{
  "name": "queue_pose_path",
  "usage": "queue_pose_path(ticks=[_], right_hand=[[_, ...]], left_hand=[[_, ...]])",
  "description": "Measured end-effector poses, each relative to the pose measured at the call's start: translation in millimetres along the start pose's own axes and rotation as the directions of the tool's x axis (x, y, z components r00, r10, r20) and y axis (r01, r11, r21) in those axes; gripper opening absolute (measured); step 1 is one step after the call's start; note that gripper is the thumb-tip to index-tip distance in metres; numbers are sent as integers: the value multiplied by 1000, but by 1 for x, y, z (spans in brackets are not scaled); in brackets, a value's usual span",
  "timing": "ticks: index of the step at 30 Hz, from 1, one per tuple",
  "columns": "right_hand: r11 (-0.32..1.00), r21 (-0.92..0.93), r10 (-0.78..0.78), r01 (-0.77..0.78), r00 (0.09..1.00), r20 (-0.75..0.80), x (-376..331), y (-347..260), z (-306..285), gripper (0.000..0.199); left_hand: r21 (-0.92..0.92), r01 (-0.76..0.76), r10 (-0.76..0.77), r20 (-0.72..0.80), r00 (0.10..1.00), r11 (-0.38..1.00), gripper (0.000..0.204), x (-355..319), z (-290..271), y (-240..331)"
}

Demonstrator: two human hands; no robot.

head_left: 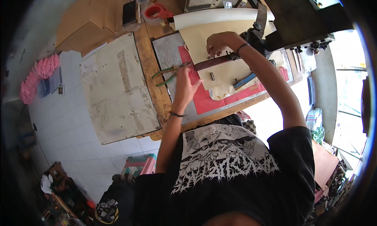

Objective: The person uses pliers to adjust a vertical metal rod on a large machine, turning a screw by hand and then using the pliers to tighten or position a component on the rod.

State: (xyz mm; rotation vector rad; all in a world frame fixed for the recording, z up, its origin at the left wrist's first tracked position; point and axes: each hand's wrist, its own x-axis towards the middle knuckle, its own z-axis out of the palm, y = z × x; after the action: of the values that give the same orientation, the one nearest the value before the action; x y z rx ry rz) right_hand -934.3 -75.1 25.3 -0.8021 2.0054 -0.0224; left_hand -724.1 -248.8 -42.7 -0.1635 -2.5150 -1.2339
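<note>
The right hand point(217, 43) presses its bent fingers down on the cream sheet point(204, 37), just above the dark bar point(214, 62) that lies across it. The left hand point(184, 84) has its fingers spread, and the green pliers point(167, 75) lie right at their tips. I think it is best to hold the sheet flat and still, then grip the pliers firmly on the tabletop point(151, 57).

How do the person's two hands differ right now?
The left hand is open, fingers spread, beside the green-handled pliers; the right hand is curled, fingers pressing down on the cream sheet. The left sits nearer the body, the right farther out. Both wrists wear dark bands.
</note>
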Motion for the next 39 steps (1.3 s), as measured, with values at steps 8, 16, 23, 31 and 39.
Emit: queue_pose_path(ticks=[8, 16, 23, 31, 39], right_hand=[[997, -36, 72, -68, 988, 137, 5, -2, -7, 28], [939, -340, 27, 43, 980, 198, 1, -8, -2, 40], [974, -222, 111, -44, 948, 298, 8, -8, -2, 48], [956, -261, 210, -131, 930, 303, 43, 11, 6, 45], [949, -152, 316, -278, 866, 388, 21, -5, -11, 40]], left_hand=[[-713, 289, -284, 131, 950, 639, 21, -7, 74, -33], [-542, 180, -210, 8, 978, 821, 7, -2, 86, -46], [-434, 127, -154, -27, 988, 892, 8, -2, 73, -35], [-446, 114, -138, -23, 990, 888, 14, 2, 66, -34], [-459, 125, -144, -6, 990, 879, 16, 3, 78, -32]])
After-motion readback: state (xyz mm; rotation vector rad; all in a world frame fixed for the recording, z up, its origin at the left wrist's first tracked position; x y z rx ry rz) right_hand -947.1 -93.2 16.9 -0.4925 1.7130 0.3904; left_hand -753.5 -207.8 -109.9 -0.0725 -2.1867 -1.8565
